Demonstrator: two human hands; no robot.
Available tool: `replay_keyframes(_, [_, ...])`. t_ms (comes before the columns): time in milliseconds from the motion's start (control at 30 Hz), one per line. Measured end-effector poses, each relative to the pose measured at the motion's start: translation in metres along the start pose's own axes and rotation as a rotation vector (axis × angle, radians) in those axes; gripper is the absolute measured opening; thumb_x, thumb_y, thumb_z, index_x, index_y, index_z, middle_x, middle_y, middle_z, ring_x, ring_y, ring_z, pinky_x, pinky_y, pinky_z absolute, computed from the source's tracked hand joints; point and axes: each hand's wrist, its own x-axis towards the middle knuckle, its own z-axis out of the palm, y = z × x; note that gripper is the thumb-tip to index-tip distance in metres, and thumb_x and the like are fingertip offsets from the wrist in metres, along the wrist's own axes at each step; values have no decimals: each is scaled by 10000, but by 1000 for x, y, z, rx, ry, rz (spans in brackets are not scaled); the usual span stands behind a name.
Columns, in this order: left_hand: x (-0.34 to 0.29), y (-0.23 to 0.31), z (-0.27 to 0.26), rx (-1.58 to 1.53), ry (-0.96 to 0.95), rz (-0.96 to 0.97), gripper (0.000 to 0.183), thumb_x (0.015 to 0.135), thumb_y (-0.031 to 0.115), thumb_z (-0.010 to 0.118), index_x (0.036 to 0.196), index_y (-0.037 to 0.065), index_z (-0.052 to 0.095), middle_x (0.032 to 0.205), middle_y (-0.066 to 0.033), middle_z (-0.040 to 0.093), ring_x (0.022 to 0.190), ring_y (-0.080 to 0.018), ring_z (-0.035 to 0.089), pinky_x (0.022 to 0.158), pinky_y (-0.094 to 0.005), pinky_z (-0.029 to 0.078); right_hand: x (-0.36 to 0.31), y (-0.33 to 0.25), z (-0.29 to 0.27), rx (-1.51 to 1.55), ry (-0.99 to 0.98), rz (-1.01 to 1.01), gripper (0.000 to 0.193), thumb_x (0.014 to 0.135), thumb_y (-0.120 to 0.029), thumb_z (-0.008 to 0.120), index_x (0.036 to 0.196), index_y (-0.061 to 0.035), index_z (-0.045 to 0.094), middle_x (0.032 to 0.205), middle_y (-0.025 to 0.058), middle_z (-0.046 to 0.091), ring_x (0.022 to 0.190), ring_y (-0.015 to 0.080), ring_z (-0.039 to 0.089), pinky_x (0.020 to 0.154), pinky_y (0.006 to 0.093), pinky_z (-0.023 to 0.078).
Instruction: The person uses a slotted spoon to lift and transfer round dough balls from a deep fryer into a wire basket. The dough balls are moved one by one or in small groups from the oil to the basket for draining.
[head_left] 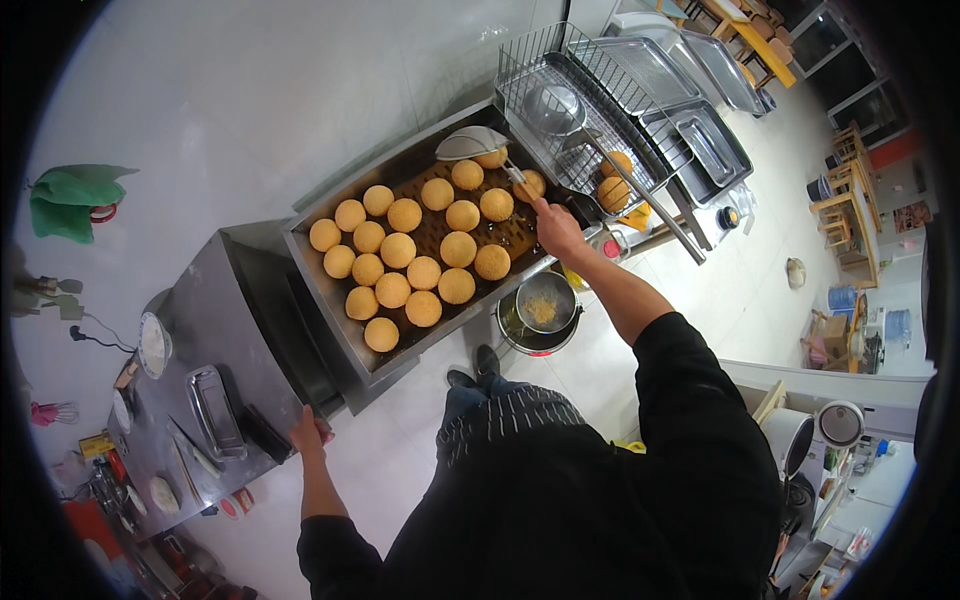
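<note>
My right hand is closed round the wooden handle of a wire-mesh skimmer. Its mesh head is over the far right corner of a rectangular steel fryer, next to a partly covered ball. Several round golden-brown fried balls float in the brown oil. My left hand is at the near edge of the steel worktable, left of the fryer. Something small and red shows beside its fingers, which are too small and partly hidden to read.
Right of the fryer, a wire basket holds a metal bowl and fried balls. Steel trays lie beyond. On the floor, a bucket with a strainer stands near my feet. The worktable bears a metal tray and white bowl.
</note>
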Motion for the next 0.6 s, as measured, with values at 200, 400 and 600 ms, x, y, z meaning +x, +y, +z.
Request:
replay_keyframes(200, [2,0,-4,43,-44,-4,444,897,412,648,659,52,543,515,-45,477,362,-166,462,357,-320,491,-28,49,19,172,-85,216,266,897,-158,466,1126,-25,490,935,307,630,901,486,603,798,556,473])
replay_keyframes(400, [3,2,-4,22,-38,-51,467,898,400,645,638,23,552,488,-59,464,340,-177,462,356,-316,497,-58,70,22,942,-386,621,152,977,-251,490,1043,-123,440,651,31,485,452,124,478,330,273,330])
replay_keyframes(600, [3,2,-5,5,-24,-55,460,898,400,649,640,34,543,500,-54,466,350,-173,467,363,-322,506,-42,44,53,1455,-671,772,114,1007,-278,472,957,-194,415,677,-27,427,438,47,320,338,189,222])
